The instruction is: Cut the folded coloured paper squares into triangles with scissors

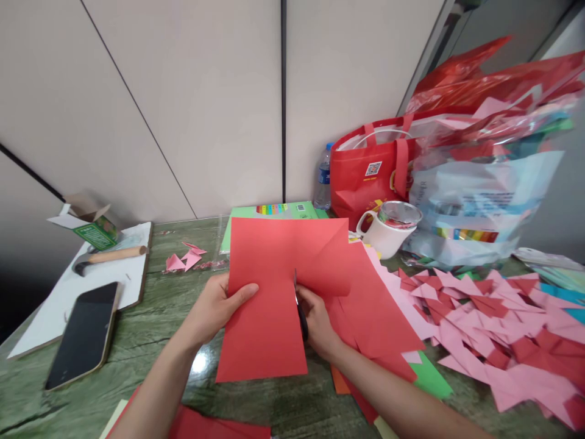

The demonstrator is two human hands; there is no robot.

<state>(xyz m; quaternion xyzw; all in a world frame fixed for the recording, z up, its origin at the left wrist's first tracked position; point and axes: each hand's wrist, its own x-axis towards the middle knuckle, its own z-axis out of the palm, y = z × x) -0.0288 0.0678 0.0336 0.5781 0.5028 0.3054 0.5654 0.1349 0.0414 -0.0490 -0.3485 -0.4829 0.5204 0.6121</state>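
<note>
A sheet of red paper is held up over the table, slit from its lower edge to about the middle. My left hand grips the sheet's left side, thumb on top and fingers behind it. In my right hand is a pair of scissors with dark handles; the blades sit in the slit, their tips near the sheet's centre. The right part of the cut sheet curls up above my right hand. More red sheets lie beneath it to the right, over pink and green paper.
Folded pink and red paper pieces are heaped at right. Behind stand a white mug, a red bag, a plastic bag and a bottle. A phone, hammer and small green box are at left.
</note>
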